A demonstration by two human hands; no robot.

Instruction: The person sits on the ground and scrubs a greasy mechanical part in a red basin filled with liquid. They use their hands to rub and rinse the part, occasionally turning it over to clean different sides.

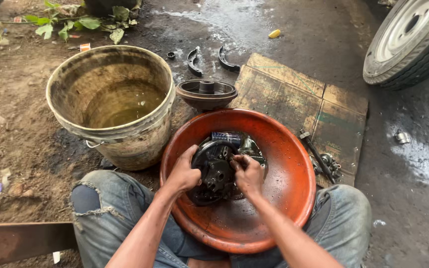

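A large orange basin (294, 164) rests between my knees. Inside it lies a round black metal brake plate (214, 171), wet and greasy. My left hand (183, 171) grips the plate's left rim. My right hand (248, 174) is closed at the plate's middle-right, fingers pinched on something small that I cannot make out. A small dark blue can (227, 136) lies in the basin just behind the plate.
A dirty bucket (112, 104) with murky liquid stands at left. A black brake drum (206, 93) and two curved brake shoes (209, 59) lie beyond the basin. Cardboard (299, 99) holds a long tool (316, 154). A tyre (413, 39) stands top right.
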